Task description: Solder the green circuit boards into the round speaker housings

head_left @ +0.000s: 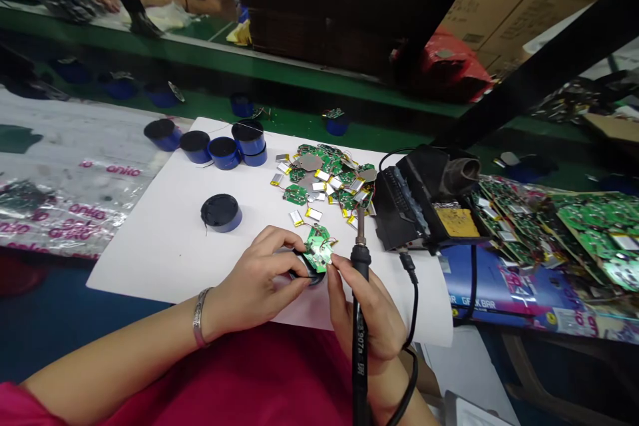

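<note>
The right hand's (372,306) thumb and forefinger are pinched together on the near right edge of a green board (318,249); the left hand's (269,273) fingers are curled, clamped on the left side of a dark case (315,279) beneath it. The board sits at the near middle of the paper (164,246), green face up, its long axis roughly near to far. The case is mostly hidden by board and fingers. A soldering iron (360,319) crosses the right hand, long axis near to far, tip pointing far; its near end is cut off, and how it is gripped is hard to make out. Just beyond lie yellow-ended batteries (313,213) and heaped boards (327,158), overlapping too much to count. Right of them is the iron's stand (424,203); to the left, another case (221,213), with blue cups (224,153) farther off.
</note>
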A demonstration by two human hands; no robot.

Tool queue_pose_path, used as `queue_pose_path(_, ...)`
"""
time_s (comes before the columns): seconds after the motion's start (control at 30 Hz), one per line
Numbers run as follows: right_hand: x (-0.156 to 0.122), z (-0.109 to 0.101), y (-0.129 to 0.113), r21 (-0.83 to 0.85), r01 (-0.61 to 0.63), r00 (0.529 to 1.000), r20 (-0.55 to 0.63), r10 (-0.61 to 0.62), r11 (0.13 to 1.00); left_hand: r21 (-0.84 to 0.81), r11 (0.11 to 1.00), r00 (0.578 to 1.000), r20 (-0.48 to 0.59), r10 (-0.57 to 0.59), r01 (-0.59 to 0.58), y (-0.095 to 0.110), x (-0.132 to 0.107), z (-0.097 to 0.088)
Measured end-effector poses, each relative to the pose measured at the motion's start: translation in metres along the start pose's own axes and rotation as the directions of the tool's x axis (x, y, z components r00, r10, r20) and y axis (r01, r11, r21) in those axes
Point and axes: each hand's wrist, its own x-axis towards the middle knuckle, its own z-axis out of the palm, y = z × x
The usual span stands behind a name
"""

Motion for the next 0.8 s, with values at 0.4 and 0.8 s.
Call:
queue_pose_path(0.4, -0.005, 0.006, -0.005, 0.134, -0.055, 0.998, 0.032, 0.051, 0.989, -0.089, 0.942, 0.941, 0.127, -0.312, 0.324, 0.007, 0.021, 0.001)
queue_pose_path(0.8, 0.011, 0.000, -0.004, 0.302, -0.235, 0.971, 0.104, 0.213, 0.924, -0.049, 0.959, 0.953, 0.136, -0.269, 0.278, 0.007, 0.022, 0.001)
